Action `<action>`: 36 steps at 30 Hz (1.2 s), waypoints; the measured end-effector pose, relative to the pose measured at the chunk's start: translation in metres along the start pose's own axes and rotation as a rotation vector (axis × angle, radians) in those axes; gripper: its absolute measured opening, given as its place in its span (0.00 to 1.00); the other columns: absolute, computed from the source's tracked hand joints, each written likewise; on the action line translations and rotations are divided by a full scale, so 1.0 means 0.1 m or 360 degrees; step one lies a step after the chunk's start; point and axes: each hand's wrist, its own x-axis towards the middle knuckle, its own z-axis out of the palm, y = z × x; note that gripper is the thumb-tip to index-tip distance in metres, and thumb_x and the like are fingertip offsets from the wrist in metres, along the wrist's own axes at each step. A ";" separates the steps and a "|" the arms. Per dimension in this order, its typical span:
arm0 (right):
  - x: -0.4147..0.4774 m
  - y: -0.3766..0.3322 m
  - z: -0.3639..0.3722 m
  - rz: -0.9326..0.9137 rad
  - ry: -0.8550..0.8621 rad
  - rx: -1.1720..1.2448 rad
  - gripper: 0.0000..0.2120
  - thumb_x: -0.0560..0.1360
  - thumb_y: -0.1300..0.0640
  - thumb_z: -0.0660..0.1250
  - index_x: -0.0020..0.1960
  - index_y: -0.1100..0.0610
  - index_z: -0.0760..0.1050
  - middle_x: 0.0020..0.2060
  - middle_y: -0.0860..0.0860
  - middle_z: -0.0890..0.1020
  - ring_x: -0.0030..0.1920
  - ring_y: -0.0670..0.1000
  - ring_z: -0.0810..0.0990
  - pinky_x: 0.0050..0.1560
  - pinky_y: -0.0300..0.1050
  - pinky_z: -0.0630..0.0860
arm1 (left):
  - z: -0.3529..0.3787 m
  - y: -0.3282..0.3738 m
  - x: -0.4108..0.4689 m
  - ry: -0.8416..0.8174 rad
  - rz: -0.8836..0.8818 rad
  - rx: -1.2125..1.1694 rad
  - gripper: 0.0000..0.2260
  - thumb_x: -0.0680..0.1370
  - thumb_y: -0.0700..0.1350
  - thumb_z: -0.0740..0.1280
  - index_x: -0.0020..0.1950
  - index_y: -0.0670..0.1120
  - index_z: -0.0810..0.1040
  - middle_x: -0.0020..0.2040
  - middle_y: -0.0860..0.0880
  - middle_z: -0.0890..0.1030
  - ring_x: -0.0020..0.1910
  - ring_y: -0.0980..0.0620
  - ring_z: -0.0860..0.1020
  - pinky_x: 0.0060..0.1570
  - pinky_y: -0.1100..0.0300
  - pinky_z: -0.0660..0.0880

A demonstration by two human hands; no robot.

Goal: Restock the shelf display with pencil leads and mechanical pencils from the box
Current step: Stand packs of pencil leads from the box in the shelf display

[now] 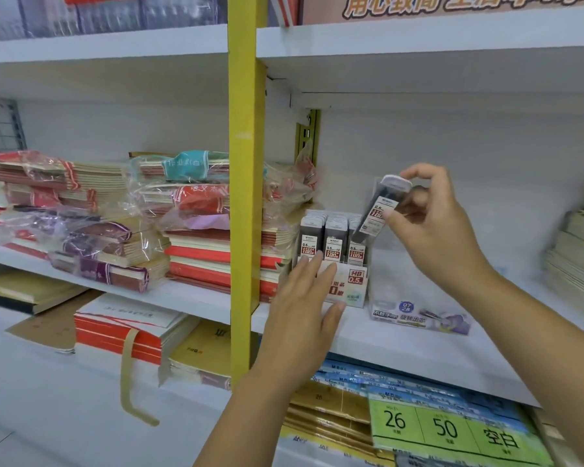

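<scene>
A white display box (pixel 351 291) marked HB 0.5 stands on the middle shelf, holding rows of upright grey pencil lead cases (pixel 334 237). My left hand (pixel 307 308) rests flat against the box's front, fingers spread. My right hand (pixel 429 224) is raised above the box's right side and pinches one grey pencil lead case (pixel 381 207), tilted with its white cap up. To the right of the box lies a low clear display tray (pixel 418 318) with a purple 0.7 label; I see nothing standing in it.
A yellow upright post (pixel 245 197) divides the shelf just left of the box. Wrapped stacks of red and purple notebooks (pixel 196 237) fill the left bay. Paper stacks (pixel 577 257) sit at far right. Green and blue packs (pixel 452 429) lie on the shelf below.
</scene>
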 end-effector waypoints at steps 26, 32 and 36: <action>-0.53 -0.05 -0.05 0.0256 0.0014 -0.0224 0.08 0.78 0.58 0.66 0.54 0.48 0.78 0.42 0.46 0.78 0.41 0.45 0.75 0.43 0.37 0.72 | -0.01 0.10 -0.49 0.0159 0.0161 -0.0060 0.18 0.81 0.48 0.62 0.72 0.55 0.72 0.71 0.60 0.71 0.70 0.66 0.61 0.71 0.66 0.60; -2.25 -0.04 -0.32 0.0705 -0.0467 0.0126 0.11 0.78 0.57 0.66 0.48 0.40 0.78 0.36 0.45 0.80 0.34 0.46 0.77 0.37 0.40 0.74 | 0.31 0.34 -1.54 -0.0427 0.0451 -0.0084 0.14 0.79 0.45 0.63 0.64 0.50 0.78 0.60 0.53 0.79 0.60 0.55 0.73 0.58 0.65 0.69; -3.36 0.56 -0.30 0.1334 -0.0946 -0.0131 0.10 0.79 0.55 0.64 0.49 0.40 0.75 0.45 0.45 0.79 0.42 0.46 0.78 0.44 0.41 0.74 | 0.88 0.26 -2.24 -0.1157 0.0093 -0.0174 0.18 0.82 0.48 0.62 0.72 0.52 0.71 0.70 0.54 0.72 0.68 0.54 0.68 0.66 0.61 0.67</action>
